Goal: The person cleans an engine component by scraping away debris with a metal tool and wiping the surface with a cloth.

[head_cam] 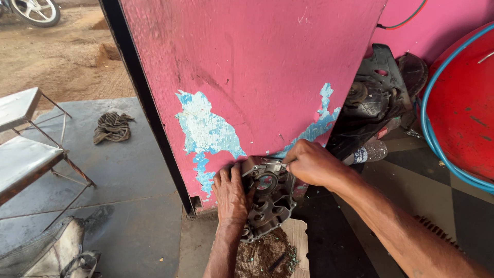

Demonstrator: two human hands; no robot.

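Note:
A dark grey metal engine casing stands on edge against the foot of a pink wall. My left hand grips its left rim and steadies it. At the casing's top edge my right hand has its fingers pinched shut. What they pinch is too small to tell. Under the casing lies a piece of cardboard strewn with dirt and small bits.
The wall has patches of peeled blue paint. Black machine parts and a plastic bottle lie to the right, beside a red drum with a blue hose. A metal chair and a rag are on the left.

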